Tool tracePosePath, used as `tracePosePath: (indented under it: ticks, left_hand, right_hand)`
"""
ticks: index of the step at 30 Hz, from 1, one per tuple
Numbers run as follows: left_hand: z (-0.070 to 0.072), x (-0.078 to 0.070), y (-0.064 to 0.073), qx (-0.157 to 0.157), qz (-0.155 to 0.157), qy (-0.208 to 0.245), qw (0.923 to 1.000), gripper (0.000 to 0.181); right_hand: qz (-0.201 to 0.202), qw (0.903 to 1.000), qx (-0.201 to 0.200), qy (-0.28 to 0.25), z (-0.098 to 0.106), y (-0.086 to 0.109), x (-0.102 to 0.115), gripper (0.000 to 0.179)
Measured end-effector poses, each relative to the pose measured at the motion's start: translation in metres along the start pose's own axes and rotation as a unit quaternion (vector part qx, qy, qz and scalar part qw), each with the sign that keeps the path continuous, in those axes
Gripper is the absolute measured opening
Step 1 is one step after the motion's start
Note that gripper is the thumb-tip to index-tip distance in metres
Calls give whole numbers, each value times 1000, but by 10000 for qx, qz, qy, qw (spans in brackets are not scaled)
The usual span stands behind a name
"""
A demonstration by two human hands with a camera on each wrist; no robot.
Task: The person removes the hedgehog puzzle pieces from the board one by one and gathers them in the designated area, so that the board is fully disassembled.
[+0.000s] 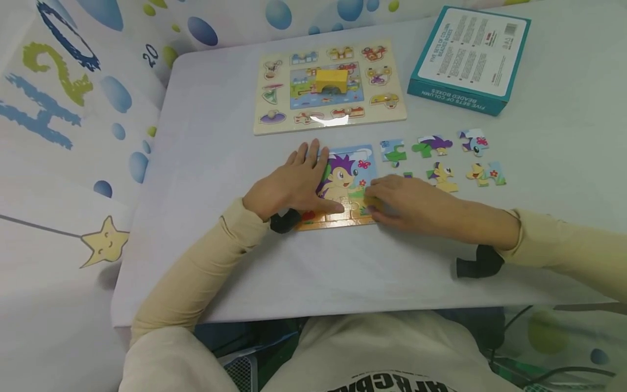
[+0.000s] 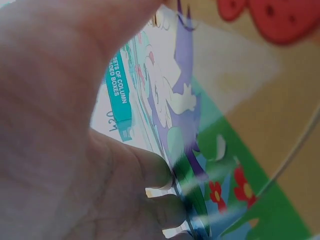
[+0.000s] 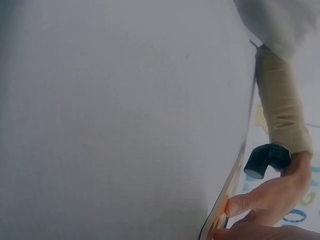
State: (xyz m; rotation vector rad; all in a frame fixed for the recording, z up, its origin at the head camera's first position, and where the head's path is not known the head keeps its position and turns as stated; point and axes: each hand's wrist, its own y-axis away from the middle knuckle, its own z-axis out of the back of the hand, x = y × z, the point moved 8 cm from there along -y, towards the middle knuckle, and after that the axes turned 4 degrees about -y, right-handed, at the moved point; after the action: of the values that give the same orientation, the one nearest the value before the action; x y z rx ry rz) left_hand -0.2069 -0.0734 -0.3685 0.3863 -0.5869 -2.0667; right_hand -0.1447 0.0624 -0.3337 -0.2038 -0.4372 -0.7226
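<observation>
A jigsaw board (image 1: pixel 368 160) showing a purple-haired hedgehog lies on the white table in the head view. Across its left part my left hand (image 1: pixel 299 188) rests, fingers spread and thumb stretched along the lower side; the left wrist view shows that hand (image 2: pixel 55 125) close against the glossy picture. My right hand (image 1: pixel 409 204) is at the board's lower right edge, its fingers bent around a small yellowish puzzle piece (image 1: pixel 374 202), mostly hidden. To the right lie loose puzzle pieces (image 1: pixel 442 177), one partly covered by the right hand.
Behind the board lies a wooden knob puzzle (image 1: pixel 262 109) with a yellow arched block (image 1: pixel 331 80) on it. A teal box (image 1: pixel 460 100) stands at the back right. The table's front edge (image 1: pixel 294 317) runs before the person's body.
</observation>
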Motion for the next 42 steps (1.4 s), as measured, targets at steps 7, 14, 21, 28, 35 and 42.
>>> tracePosePath:
  ticks: [7,14,21,28,35,42]
  left_hand:
    - [0,-1,0,-17,-31,-38,10000,121]
    - [2,-2,-1,26,-13,-45,10000,122]
    - [2,-1,-1,35,9,-87,10000,122]
    - [1,0,-1,93,33,-33,9999,121]
    - [-1,0,-2,116,27,-11,9999,121]
    - [-3,2,0,130,44,41,9999,122]
  right_hand:
    - [-209,9997,-10,-93,4,-2,-3,21]
    - [-663,9965,148,-495,7,-6,-10,23]
    - [-68,9994,-207,-258,7,-5,0,23]
    - [281,9991,-325,-13,7,-4,5,25]
    - [454,9980,-443,64,8,-3,6,23]
    - [88,9991,-409,85,13,4,-9,29]
